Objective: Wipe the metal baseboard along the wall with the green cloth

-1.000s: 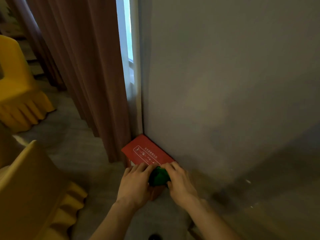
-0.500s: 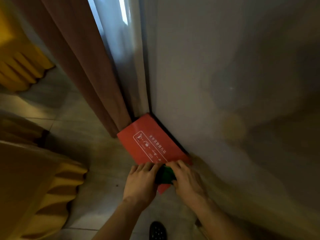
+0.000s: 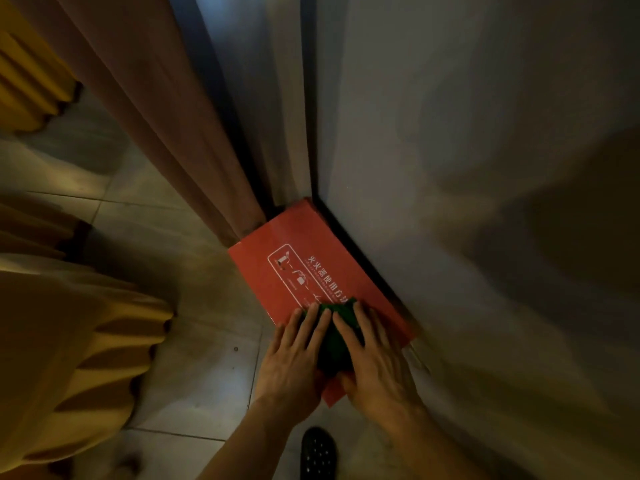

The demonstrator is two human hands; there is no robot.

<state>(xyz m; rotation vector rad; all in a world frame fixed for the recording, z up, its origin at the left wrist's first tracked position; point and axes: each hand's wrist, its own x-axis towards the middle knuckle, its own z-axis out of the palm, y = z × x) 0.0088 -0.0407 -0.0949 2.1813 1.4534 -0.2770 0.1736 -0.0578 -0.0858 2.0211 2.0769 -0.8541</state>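
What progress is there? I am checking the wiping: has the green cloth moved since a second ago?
Yes, slightly: the green cloth has crept along the red box toward the curtain, now covering the end of its white print.

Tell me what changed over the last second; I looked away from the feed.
Both hands, left and right, slid the green cloth up onto the red box, fingers now flatter on it. The view closed in and tilted down. Cloth still between both hands; box still against the wall.
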